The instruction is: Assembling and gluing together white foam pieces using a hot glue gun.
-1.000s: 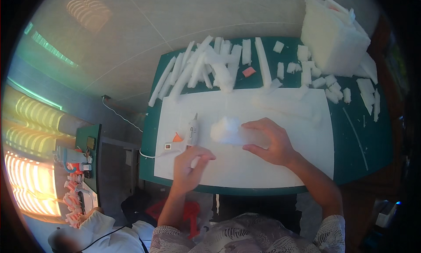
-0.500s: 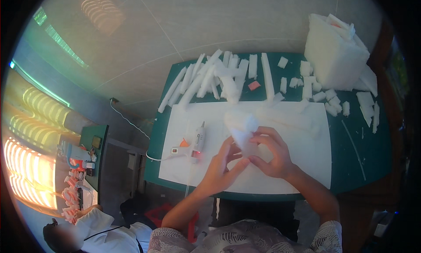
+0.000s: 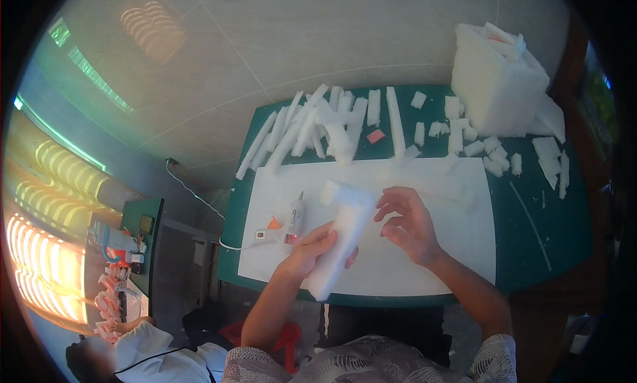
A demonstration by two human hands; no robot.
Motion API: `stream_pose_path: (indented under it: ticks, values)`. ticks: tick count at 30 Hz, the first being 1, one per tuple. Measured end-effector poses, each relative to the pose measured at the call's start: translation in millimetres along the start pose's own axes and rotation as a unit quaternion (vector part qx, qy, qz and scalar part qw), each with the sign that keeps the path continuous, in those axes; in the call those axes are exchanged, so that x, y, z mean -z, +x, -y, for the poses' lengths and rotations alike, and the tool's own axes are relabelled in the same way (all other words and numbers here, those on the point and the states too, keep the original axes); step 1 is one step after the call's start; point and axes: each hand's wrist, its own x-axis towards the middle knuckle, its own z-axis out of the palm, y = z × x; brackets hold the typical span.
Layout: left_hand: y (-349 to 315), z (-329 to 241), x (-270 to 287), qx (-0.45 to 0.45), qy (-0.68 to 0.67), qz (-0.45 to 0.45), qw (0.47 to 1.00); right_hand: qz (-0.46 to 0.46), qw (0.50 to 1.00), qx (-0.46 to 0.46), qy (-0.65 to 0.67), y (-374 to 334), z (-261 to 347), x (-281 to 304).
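Within my left hand (image 3: 312, 254), fingers wrapped around it, I note the white foam piece (image 3: 348, 229), above the white sheet (image 3: 431, 270). I judge the work partway: a short block (image 3: 332, 192) appears joined at the far end; loose foam strips (image 3: 295, 132) beyond the grip remain unattached to it. Its long axis runs from near-left of the grip to far-right; the block points left. My right hand (image 3: 413, 234), half-curled, visibly holding nothing, is just beside that end; contact unconfirmed. Left of the grip lies a glue gun (image 3: 294, 220).
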Motion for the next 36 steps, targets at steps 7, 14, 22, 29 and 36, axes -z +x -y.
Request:
stream_pose_path:
  ticks: [7,14,22,29,36]
  values:
    - [-6,1,-1,0.07,0.035,-0.018,0.997,0.043,0.997,-0.046,0.051,5,6,-1]
    - [-8,-5,0,0.115,0.2,-0.068,0.971,0.103,0.991,-0.082,0.003,8,4,10]
    - [-30,-35,28,0.002,0.421,-0.169,0.891,0.113,0.987,-0.118,-0.004,18,0,12]
    - [-55,-41,64,-0.132,0.474,-0.303,0.816,0.099,0.981,-0.158,-0.05,17,8,35]
    - [-80,-25,83,-0.128,0.643,-0.271,0.704,0.049,0.982,-0.146,-0.109,4,5,57]
